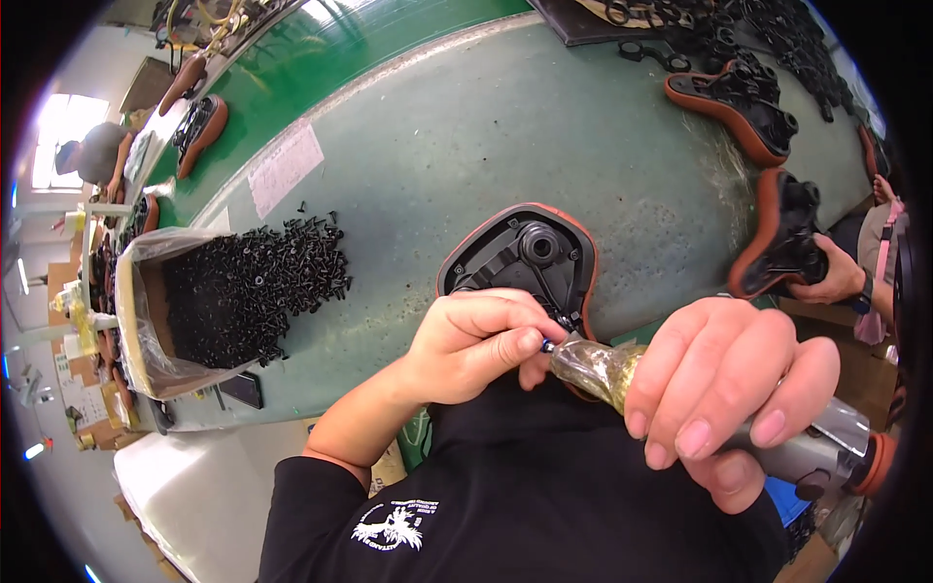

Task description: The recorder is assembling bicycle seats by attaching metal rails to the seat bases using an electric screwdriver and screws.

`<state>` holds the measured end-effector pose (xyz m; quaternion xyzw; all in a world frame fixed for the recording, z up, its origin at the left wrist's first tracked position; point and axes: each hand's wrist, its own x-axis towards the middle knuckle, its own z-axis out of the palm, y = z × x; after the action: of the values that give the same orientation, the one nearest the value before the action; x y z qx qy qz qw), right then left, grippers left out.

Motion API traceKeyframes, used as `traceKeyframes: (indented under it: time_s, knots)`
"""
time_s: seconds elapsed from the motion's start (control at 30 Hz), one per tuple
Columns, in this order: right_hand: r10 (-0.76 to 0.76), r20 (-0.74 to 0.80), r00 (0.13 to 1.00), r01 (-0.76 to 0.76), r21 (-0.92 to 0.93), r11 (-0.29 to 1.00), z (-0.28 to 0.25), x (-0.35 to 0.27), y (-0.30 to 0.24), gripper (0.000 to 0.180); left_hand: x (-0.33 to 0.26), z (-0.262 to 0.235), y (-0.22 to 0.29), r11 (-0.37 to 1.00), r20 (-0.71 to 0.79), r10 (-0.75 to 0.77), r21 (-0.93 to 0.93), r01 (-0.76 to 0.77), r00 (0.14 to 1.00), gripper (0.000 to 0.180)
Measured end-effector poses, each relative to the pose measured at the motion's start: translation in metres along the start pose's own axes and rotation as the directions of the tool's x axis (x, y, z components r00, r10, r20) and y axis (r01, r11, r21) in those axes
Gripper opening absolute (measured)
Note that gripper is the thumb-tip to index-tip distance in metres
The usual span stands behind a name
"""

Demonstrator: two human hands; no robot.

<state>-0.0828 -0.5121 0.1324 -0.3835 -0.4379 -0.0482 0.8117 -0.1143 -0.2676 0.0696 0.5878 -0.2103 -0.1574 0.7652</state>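
My right hand (pixel 729 398) is wrapped round a power screwdriver (pixel 821 447), grey with an orange end cap and clear wrapping near its nose. The tool lies almost level, its nose pointing left. At its tip a small blue piece (pixel 549 345) shows. There my left hand (pixel 481 345) pinches with thumb and fingers; whatever is between them is too small and hidden to name. Just beyond the left hand, a bicycle saddle (pixel 536 255) rests upside down on the table, black underside up, orange-brown edge around it. Its near end is covered by my hands.
At left, a lined carton (pixel 146 321) lies tipped, black screws (pixel 282 282) spilling onto the green table (pixel 466 126). A paper sheet (pixel 285 170) lies beyond them. Right, another person's hand (pixel 831 277) holds a saddle (pixel 777 228); another saddle (pixel 734 107) lies farther back beside black parts.
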Motion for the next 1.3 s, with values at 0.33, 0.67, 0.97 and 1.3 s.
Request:
traceKeyframes:
  time_s: [0.33, 0.67, 0.97, 1.3]
  knots:
    - [-0.019, -0.032, 0.999, 0.005, -0.393, 0.92, -0.012, -0.007, -0.006, 0.034, 0.079, -0.064, -0.014, 0.53, 0.219, -0.038, 0.832, -0.166, 0.975, 0.058]
    - [0.152, -0.095, 0.984, -0.177, -0.373, 0.911, -0.005, 0.0, 0.015, 0.031, 0.067, -0.065, -0.064, 0.819, 0.114, 0.137, 0.546, -0.177, 0.984, 0.044]
    - [0.305, -0.042, 0.951, -0.294, -0.42, 0.858, 0.003, 0.018, 0.045, 0.029, 0.07, -0.073, -0.068, 0.859, 0.115, 0.123, 0.485, -0.163, 0.986, 0.039]
    - [0.335, -0.046, 0.941, -0.322, -0.428, 0.845, 0.014, 0.019, 0.086, 0.024, 0.06, -0.074, -0.082, 0.888, 0.043, 0.213, 0.409, -0.211, 0.976, 0.031]
